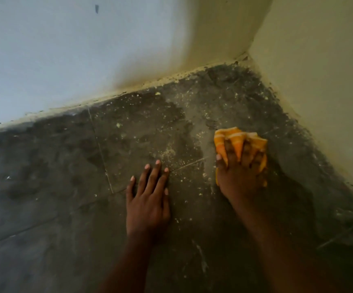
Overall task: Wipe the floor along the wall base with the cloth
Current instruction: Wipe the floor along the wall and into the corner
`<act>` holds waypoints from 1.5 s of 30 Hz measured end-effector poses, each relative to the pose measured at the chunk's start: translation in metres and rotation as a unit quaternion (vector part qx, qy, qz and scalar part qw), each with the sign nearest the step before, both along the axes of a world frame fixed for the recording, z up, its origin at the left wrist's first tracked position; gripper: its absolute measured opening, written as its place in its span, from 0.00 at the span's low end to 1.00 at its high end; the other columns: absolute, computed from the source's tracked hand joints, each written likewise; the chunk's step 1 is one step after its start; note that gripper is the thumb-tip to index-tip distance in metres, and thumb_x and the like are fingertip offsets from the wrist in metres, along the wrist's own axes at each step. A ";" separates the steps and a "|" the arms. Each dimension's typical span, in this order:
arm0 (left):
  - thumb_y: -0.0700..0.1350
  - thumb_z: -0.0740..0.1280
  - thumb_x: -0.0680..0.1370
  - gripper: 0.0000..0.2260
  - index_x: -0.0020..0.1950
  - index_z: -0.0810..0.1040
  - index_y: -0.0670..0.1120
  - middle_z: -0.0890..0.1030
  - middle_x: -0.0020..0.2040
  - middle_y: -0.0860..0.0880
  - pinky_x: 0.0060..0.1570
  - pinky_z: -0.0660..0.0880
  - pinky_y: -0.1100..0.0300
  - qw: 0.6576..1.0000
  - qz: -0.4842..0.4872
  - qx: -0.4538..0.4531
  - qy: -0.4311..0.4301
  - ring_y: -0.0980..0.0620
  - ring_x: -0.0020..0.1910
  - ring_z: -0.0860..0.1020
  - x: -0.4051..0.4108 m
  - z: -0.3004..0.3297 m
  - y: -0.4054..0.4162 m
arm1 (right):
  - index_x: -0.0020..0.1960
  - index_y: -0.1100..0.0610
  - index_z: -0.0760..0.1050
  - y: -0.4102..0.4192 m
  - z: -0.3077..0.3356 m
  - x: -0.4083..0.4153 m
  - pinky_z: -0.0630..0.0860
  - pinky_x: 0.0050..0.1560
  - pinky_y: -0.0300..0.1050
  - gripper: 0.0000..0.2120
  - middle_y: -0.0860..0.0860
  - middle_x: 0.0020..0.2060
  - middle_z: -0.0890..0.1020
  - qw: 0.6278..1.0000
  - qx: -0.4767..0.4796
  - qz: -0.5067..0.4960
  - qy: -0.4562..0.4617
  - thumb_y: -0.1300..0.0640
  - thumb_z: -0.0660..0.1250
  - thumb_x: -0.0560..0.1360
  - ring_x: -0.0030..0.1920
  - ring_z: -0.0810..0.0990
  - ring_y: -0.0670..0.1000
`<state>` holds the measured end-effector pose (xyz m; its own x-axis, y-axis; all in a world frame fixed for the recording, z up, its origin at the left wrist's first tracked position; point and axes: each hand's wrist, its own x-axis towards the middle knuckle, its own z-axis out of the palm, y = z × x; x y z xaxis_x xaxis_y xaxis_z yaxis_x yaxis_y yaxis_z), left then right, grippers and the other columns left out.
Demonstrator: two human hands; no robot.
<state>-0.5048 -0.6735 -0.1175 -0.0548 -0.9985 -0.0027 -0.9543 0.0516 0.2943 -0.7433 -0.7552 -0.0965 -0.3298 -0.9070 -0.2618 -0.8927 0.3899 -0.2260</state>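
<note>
Forearms: two bare forearms reach in from the bottom edge, nearest to me, stretched out over the floor toward the corner.
Left hand (148, 199): palm down, flat on the dark floor, fingers straight and a little spread; it holds nothing.
Right hand (240, 174): pressed down on the cloth, fingers curled into its folds so that ridges of fabric push up between them.
Cloth (237, 137): orange with pale stripes, bunched under the right hand on the floor, sticking out past the fingertips and at both sides of the hand; it lies near the right wall's base but apart from it, and well short of the corner.
Floor (65, 187): dark grey tiles with thin joint lines, smeared and blotchy, scattered with pale specks and crumbs, thickest between the two hands and up toward the corner.
Wall base (129, 92): a pale, chipped strip runs along the foot of the far wall, with dark grime along its edge.
Far wall (86, 49): pale, bluish on the left, yellower toward the corner, with one small dark mark high up.
Right wall (319, 81): cream-coloured, meeting the far wall in a corner (247, 55) at upper right.
</note>
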 end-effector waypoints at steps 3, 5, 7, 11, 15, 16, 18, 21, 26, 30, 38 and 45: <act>0.53 0.52 0.85 0.26 0.84 0.55 0.57 0.48 0.86 0.56 0.81 0.52 0.40 1.000 0.006 0.007 0.001 0.54 0.85 0.45 0.002 0.001 0.002 | 0.79 0.30 0.38 0.059 0.002 -0.012 0.42 0.77 0.71 0.29 0.48 0.83 0.36 0.972 0.010 0.231 0.038 0.31 0.43 0.81 0.82 0.36 0.62; 0.52 0.53 0.85 0.27 0.84 0.55 0.57 0.48 0.86 0.56 0.81 0.53 0.40 1.000 0.000 0.010 0.003 0.53 0.85 0.45 0.001 0.004 0.000 | 0.79 0.28 0.42 0.104 0.009 -0.041 0.49 0.78 0.72 0.29 0.45 0.84 0.41 0.966 0.000 0.251 0.058 0.31 0.43 0.80 0.83 0.41 0.59; 0.52 0.54 0.84 0.27 0.84 0.55 0.57 0.49 0.86 0.56 0.81 0.53 0.39 1.000 0.001 0.011 0.003 0.53 0.85 0.46 -0.001 0.003 0.001 | 0.79 0.28 0.44 0.100 0.008 -0.059 0.50 0.78 0.72 0.27 0.43 0.84 0.42 0.984 0.005 0.167 0.065 0.32 0.43 0.81 0.84 0.43 0.58; 0.51 0.55 0.84 0.27 0.84 0.58 0.57 0.52 0.86 0.56 0.81 0.53 0.41 1.000 0.008 -0.017 -0.006 0.54 0.85 0.48 -0.002 -0.007 0.001 | 0.81 0.33 0.42 0.009 -0.002 0.009 0.43 0.78 0.73 0.29 0.47 0.84 0.40 0.995 -0.015 -0.094 -0.021 0.34 0.47 0.83 0.83 0.36 0.61; 0.53 0.55 0.83 0.27 0.83 0.60 0.57 0.53 0.86 0.57 0.80 0.53 0.42 0.999 0.004 -0.031 -0.017 0.54 0.85 0.50 0.000 -0.012 0.000 | 0.79 0.29 0.42 0.009 -0.011 0.051 0.43 0.78 0.70 0.26 0.47 0.84 0.41 0.995 -0.061 0.082 0.011 0.35 0.43 0.83 0.83 0.37 0.60; 0.53 0.55 0.83 0.26 0.83 0.60 0.57 0.53 0.86 0.57 0.80 0.53 0.42 0.999 0.007 -0.028 -0.015 0.54 0.85 0.50 0.001 -0.010 0.000 | 0.78 0.27 0.40 0.029 -0.009 0.044 0.43 0.78 0.70 0.26 0.45 0.84 0.40 0.985 -0.067 0.158 0.024 0.34 0.42 0.82 0.83 0.37 0.59; 0.54 0.53 0.84 0.26 0.84 0.59 0.58 0.51 0.86 0.57 0.80 0.52 0.42 1.000 0.005 -0.020 -0.012 0.54 0.85 0.49 0.001 -0.009 0.000 | 0.77 0.24 0.39 0.067 -0.009 0.013 0.45 0.78 0.70 0.27 0.42 0.83 0.40 0.969 -0.059 0.233 0.053 0.32 0.41 0.79 0.84 0.41 0.57; 0.55 0.52 0.84 0.26 0.84 0.56 0.59 0.49 0.86 0.58 0.81 0.50 0.43 1.000 0.007 -0.020 0.001 0.55 0.85 0.46 0.002 -0.008 0.000 | 0.76 0.24 0.39 0.050 -0.006 -0.020 0.45 0.77 0.74 0.26 0.43 0.84 0.44 0.983 -0.049 0.159 0.074 0.31 0.39 0.79 0.84 0.46 0.57; 0.56 0.50 0.85 0.26 0.84 0.53 0.61 0.47 0.86 0.59 0.82 0.48 0.45 0.999 -0.004 -0.032 -0.002 0.57 0.84 0.43 0.004 -0.011 -0.002 | 0.80 0.32 0.49 -0.041 -0.015 0.032 0.43 0.78 0.70 0.27 0.50 0.84 0.48 0.995 -0.095 0.033 0.009 0.34 0.48 0.82 0.83 0.44 0.64; 0.61 0.45 0.85 0.27 0.84 0.44 0.62 0.41 0.86 0.57 0.83 0.47 0.45 1.000 0.027 -0.011 -0.003 0.52 0.84 0.39 0.001 -0.004 -0.014 | 0.79 0.29 0.38 0.016 -0.006 0.023 0.43 0.79 0.67 0.29 0.48 0.84 0.41 0.980 -0.061 0.187 0.033 0.36 0.49 0.83 0.83 0.39 0.61; 0.71 0.41 0.81 0.33 0.84 0.39 0.62 0.38 0.85 0.56 0.83 0.43 0.45 0.997 -0.070 -0.004 -0.035 0.52 0.84 0.37 0.040 0.004 -0.057 | 0.79 0.30 0.38 0.019 0.000 -0.033 0.40 0.78 0.73 0.28 0.49 0.84 0.38 1.000 -0.018 0.025 0.006 0.37 0.47 0.84 0.82 0.37 0.63; 0.74 0.44 0.80 0.38 0.85 0.42 0.57 0.40 0.86 0.53 0.82 0.40 0.39 0.999 0.000 -0.008 -0.036 0.50 0.85 0.39 0.039 -0.001 -0.056 | 0.79 0.28 0.41 0.004 -0.007 0.024 0.42 0.78 0.70 0.27 0.46 0.84 0.42 0.974 -0.070 0.211 0.030 0.36 0.48 0.84 0.83 0.39 0.60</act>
